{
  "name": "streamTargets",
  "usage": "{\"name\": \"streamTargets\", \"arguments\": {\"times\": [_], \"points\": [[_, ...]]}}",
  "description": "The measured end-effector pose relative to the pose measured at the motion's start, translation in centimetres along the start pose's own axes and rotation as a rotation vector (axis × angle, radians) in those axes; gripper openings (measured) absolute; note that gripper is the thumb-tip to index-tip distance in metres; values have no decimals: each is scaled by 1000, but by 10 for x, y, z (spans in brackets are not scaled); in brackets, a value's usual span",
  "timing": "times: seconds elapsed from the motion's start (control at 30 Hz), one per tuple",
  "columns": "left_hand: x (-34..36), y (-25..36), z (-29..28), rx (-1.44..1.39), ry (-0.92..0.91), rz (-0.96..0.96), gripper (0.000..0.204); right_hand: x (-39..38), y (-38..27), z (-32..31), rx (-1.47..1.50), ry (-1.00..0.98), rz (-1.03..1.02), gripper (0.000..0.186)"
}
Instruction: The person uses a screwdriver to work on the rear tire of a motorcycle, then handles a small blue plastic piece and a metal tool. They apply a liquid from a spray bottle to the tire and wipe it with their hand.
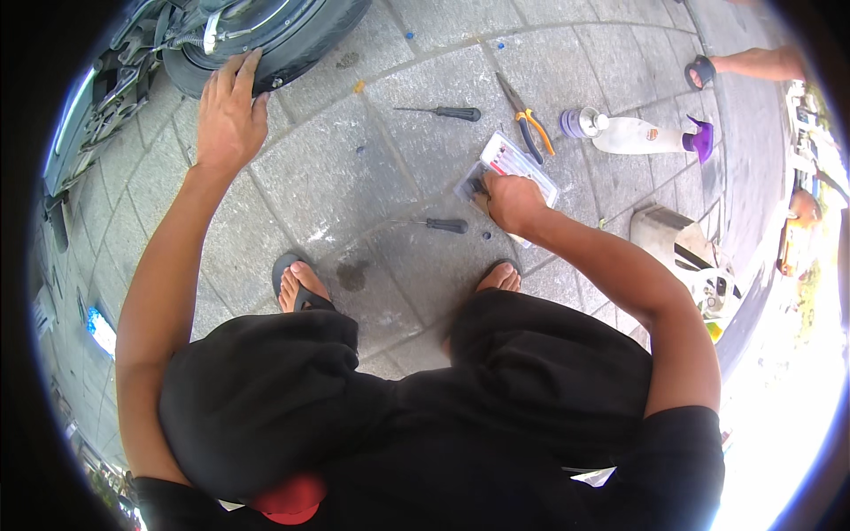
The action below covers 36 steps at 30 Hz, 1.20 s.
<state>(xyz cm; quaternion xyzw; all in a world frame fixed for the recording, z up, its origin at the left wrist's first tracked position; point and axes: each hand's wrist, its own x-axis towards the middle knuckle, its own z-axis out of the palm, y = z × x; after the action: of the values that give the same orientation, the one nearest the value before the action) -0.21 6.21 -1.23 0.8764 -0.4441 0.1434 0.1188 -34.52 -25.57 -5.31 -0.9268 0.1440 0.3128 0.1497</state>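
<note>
My left hand (232,115) rests on the black tyre (314,44) of a wheel at the upper left, its fingers stretched out along the rubber. My right hand (513,202) reaches into a clear plastic case (542,181), which lies on the paving with its lid up. The right fingertips are bent down into the case, and what they pinch there is hidden. Above it lie long-nose pliers (524,118) with orange and black handles. Two thin-shafted tools with black handles, an upper one (458,113) and a lower one (445,226), lie left of the case.
A spray bottle (629,135) with a purple trigger lies on its side beside a small clear container (577,122). Small blue caps (486,235) dot the paving (336,195). A whitish metal-looking part (677,239) stands to the right. Another person's sandalled foot (704,71) is at the far right.
</note>
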Motion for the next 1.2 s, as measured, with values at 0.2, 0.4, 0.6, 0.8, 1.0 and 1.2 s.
{"name": "streamTargets", "arguments": {"times": [0.2, 0.4, 0.6, 0.8, 1.0, 1.2], "points": [[-2, 0, 2, 13, -35, -16, 69, -2, -5, 10, 82, 36, 37, 33], [-3, -1, -5, 7, -50, -3, 69, -3, -12, 1, 58, 31, 64, 33], [-5, -4, -3, -12, -52, -14, 70, 3, -9, 9, 161, 97, 112, 32], [-8, -23, -11, -23, -81, 31, 69, -18, -5, -18, 788, 159, 144, 26], [-19, 20, -26, -56, 6, -5, 55, -15, 1, -32, 1254, 117, 204, 19], [-21, 148, -44, -1186, -873, -673, 60, -20, -80, -83, 1402, -117, 53, 28]]}}
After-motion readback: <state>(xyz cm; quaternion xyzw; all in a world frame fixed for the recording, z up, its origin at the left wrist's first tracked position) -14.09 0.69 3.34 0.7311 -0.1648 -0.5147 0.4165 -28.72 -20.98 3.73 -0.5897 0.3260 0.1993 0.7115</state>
